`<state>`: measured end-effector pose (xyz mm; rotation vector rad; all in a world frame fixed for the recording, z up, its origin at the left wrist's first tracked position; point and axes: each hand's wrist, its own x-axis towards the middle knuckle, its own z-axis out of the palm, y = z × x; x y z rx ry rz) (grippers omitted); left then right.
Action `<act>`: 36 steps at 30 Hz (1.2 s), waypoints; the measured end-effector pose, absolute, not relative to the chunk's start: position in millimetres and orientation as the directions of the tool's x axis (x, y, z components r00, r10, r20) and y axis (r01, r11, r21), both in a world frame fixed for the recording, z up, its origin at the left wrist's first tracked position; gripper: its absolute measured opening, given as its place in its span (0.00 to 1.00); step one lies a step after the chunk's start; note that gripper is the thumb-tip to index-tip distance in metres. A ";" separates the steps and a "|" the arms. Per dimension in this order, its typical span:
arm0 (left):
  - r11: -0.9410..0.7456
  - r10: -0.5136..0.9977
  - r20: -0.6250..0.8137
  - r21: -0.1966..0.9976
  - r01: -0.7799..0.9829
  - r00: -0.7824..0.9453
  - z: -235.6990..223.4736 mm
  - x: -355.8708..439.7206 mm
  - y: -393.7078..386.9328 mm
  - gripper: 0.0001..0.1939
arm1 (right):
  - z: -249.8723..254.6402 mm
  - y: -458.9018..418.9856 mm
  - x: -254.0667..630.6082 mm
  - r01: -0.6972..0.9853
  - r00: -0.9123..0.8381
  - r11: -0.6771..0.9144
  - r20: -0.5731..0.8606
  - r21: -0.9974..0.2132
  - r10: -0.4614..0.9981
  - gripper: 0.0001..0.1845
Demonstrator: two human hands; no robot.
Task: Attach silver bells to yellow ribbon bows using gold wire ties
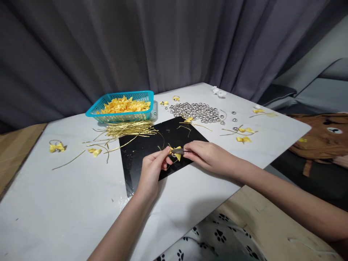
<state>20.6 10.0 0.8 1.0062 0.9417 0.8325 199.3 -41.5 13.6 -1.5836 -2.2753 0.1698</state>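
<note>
Over the black mat (140, 156), my left hand (154, 163) pinches a yellow ribbon bow (178, 156) between thumb and fingers. A small shiny silver piece shows under the bow, and a thin gold strand curves by my fingers. My right hand (206, 154) is closed on a small metal hand tool (179, 151) with a tapered tip; its handle is hidden in my fingers. The tip reaches across the bow towards my left fingertips. Whether it grips the bow or the strand, I cannot tell.
A blue basket (94, 113) of yellow bows stands behind a bundle of gold twist ties (127, 129). Several silver domed beads (195, 111) lie at the back. Loose bows with ties are on both sides, such as a bow (56, 146) at left. White crumpled tissue (219, 92) sits by the far edge.
</note>
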 end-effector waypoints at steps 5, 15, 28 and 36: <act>0.317 0.896 -0.252 0.939 -0.130 0.366 1.4 21.0 9.8 0.18 | 14.2 -41.3 199.2 0.872 -0.322 0.381 0.224 -0.308 0.920 0.15; 0.320 0.901 -0.251 0.936 -0.149 0.354 -0.6 20.1 11.6 0.17 | 15.1 -42.3 202.7 0.875 -0.341 0.395 0.222 -0.281 0.913 0.16; 0.309 0.898 -0.254 0.945 -0.106 0.358 2.0 21.3 11.0 0.18 | 17.3 -42.8 199.5 0.870 -0.314 0.356 0.173 -0.340 0.934 0.13; 0.323 0.894 -0.260 0.939 -0.122 0.364 0.0 20.6 11.7 0.17 | 16.7 -42.3 199.7 0.872 -0.313 0.348 0.155 -0.343 0.937 0.15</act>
